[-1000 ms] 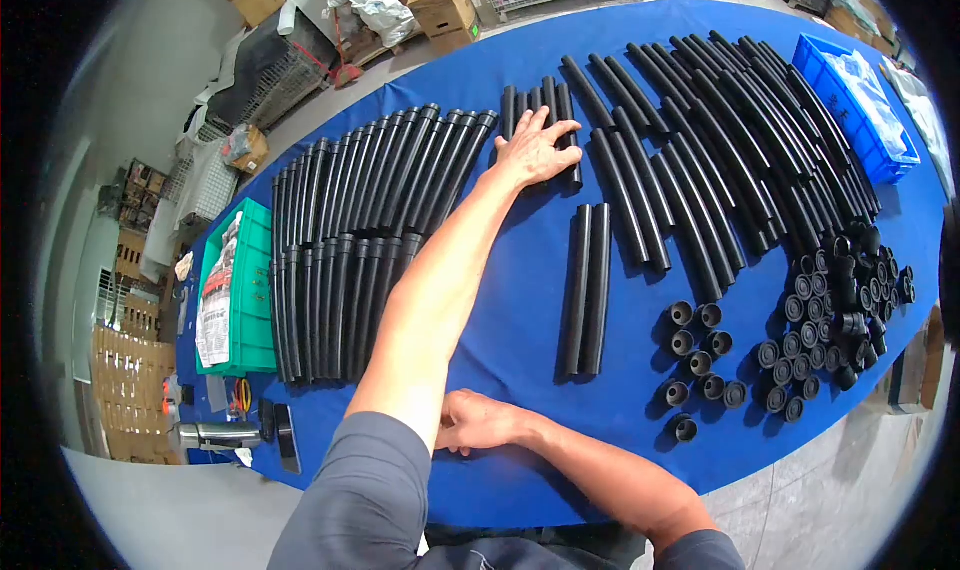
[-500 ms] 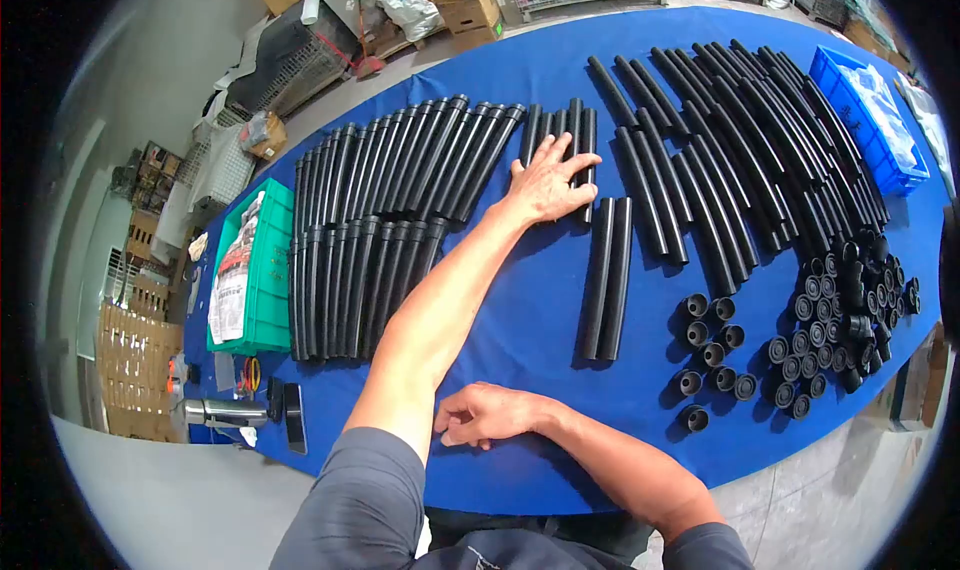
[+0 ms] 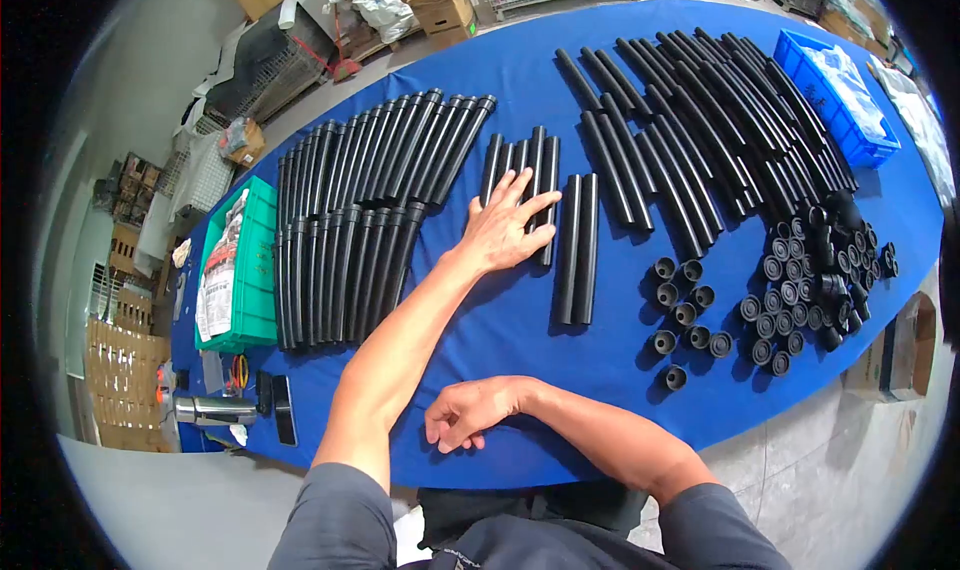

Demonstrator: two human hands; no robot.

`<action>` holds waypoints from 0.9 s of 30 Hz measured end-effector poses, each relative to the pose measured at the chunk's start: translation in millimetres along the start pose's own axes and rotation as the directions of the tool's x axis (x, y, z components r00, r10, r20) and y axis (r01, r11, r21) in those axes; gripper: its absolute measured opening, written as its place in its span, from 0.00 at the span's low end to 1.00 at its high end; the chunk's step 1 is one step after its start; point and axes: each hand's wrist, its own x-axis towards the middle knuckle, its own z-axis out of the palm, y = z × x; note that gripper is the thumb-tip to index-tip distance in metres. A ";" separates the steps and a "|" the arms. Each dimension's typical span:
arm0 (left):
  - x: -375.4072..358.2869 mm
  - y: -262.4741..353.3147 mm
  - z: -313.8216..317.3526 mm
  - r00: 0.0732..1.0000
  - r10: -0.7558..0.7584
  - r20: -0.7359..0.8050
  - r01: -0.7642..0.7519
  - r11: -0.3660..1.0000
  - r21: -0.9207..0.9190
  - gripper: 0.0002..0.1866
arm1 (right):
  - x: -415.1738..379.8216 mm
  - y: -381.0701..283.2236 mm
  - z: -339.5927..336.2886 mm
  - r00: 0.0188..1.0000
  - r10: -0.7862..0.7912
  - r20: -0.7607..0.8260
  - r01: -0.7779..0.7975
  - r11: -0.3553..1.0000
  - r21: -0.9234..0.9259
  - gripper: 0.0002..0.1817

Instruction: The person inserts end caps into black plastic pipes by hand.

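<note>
My left hand (image 3: 508, 226) lies with fingers spread on a small row of short black tubes (image 3: 550, 175) near the table's middle. The hand covers part of these tubes. Just to their right, a pair of black tubes (image 3: 575, 250) lies side by side, apart from the hand. My right hand (image 3: 474, 413) rests on the blue cloth close to my body, fingers curled in and nothing visible in them. Left of my left hand are two rows of black tubes with collared ends (image 3: 400, 150). Loose black caps (image 3: 685, 315) stand on the right.
Many plain black tubes (image 3: 700, 120) lie at the far right, beside a blue crate (image 3: 865, 145) holding clear plastic. More caps (image 3: 790, 290) are heaped at right. A green crate (image 3: 255, 280), a phone (image 3: 285, 410) and a steel flask (image 3: 215, 411) are at left.
My left hand and the tubes under it have moved toward my body, closer alongside the pair of tubes. My right hand stays curled on the cloth. The camera view has shifted slightly.
</note>
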 end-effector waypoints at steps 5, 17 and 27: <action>-47.4 18.0 2.7 1.000 0.016 -0.013 -0.016 1.000 -0.005 0.32 | 0.7 -1.0 6.0 0.999 0.012 0.040 -0.012 1.000 0.007 0.20; -86.5 60.3 9.8 0.998 -0.064 0.021 0.065 0.997 -0.034 0.33 | 8.5 6.9 10.2 0.996 -0.012 0.088 0.011 1.000 0.015 0.17; -79.6 82.7 3.4 0.991 -0.096 0.093 0.097 0.995 -0.005 0.36 | 11.9 11.8 9.7 0.996 -0.008 0.088 0.002 0.997 0.075 0.20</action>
